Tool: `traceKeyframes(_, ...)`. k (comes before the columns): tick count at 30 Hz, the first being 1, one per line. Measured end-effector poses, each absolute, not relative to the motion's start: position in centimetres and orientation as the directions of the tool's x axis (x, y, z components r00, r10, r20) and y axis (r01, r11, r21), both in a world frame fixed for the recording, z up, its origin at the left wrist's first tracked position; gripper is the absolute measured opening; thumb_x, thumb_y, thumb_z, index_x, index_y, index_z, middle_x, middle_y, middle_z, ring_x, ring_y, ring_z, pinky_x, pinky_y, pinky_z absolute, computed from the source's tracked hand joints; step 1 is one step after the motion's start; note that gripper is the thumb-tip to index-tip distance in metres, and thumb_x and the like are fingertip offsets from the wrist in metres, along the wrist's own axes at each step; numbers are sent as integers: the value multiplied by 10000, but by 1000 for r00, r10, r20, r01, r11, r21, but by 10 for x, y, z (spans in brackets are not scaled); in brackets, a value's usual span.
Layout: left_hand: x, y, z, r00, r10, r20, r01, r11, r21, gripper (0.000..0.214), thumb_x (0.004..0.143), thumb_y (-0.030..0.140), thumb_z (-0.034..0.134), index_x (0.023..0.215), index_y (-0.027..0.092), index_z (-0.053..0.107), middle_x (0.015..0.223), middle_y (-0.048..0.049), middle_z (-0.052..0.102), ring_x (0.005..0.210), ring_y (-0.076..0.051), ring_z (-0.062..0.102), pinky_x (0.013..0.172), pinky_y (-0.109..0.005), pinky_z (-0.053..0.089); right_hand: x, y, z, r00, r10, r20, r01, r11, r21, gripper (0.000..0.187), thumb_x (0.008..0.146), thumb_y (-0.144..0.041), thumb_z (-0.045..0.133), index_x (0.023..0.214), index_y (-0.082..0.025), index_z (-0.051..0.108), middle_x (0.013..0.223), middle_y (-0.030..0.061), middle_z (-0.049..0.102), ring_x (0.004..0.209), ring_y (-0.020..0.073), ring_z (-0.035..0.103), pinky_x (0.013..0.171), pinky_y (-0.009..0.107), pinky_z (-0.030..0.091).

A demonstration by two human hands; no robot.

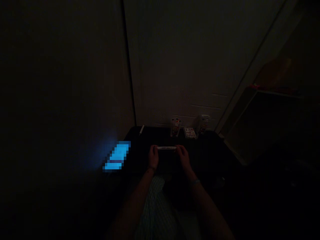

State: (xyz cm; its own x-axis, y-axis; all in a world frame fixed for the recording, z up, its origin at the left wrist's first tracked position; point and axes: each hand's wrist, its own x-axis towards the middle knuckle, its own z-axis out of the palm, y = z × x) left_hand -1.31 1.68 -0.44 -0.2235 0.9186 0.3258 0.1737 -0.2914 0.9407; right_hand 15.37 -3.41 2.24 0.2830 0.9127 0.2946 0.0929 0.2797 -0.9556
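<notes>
The room is very dark. My left hand [153,157] and my right hand [183,156] hold a thin white pen-like stick [166,148] by its two ends, level above a dark table [212,150]. My forearms reach in from the bottom, over a pale striped cloth [155,206] on my lap. The stick's markings are too dim to read.
A glowing blue screen [117,156] lies at the table's left edge. A small white pen [141,129] lies at the back left. Small packets and bottles [190,128] stand at the back by the wall. A dark box-like shape [270,126] stands on the right.
</notes>
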Motion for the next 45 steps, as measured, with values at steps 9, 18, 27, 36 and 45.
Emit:
traceKeyframes(9, -3, 10, -4, -37, 936, 349, 286, -325, 902, 193, 844, 339, 452, 844, 223, 606, 776, -30, 644, 690, -170, 595, 704, -301, 445, 115, -41, 68, 305, 772, 557, 361, 448, -818, 314, 823, -416, 517, 1067, -251, 627, 978, 54, 636, 921, 207, 535, 858, 365, 393)
traceKeyframes(18, 1, 7, 0, 70, 898, 434, 220, -438, 872, 381, 733, 156, 574, 1103, 248, 584, 1160, -53, 588, 1051, -188, 556, 933, -363, 418, 103, -35, 35, 272, 724, 634, 505, 453, -735, 216, 812, -399, 546, 920, -238, 641, 876, 60, 619, 854, 207, 518, 798, 348, 391)
traceKeyframes(27, 3, 6, -2, 95, 881, 464, 182, -474, 861, 301, 758, 116, 510, 988, 245, 654, 1066, -38, 628, 981, -178, 584, 921, -359, 436, 103, -34, 15, 162, 776, 610, 593, 418, -688, 168, 804, -367, 558, 887, -229, 607, 857, 52, 607, 852, 203, 505, 780, 328, 385)
traceKeyframes(36, 2, 7, -3, 73, 870, 488, 268, -489, 830, 326, 760, 95, 496, 1030, 225, 625, 1150, -35, 578, 1046, -163, 558, 934, -330, 436, 102, -36, 17, 144, 712, 688, 641, 462, -613, 148, 821, -325, 556, 906, -211, 596, 869, 39, 621, 845, 183, 525, 777, 311, 398)
traceKeyframes(45, 1, 5, -1, 80, 879, 469, 256, -473, 843, 321, 746, 92, 503, 1015, 217, 625, 1033, -31, 623, 951, -159, 588, 869, -317, 463, 102, -38, 22, 126, 717, 686, 644, 467, -606, 146, 827, -324, 551, 907, -211, 599, 851, 34, 608, 829, 176, 520, 751, 298, 404)
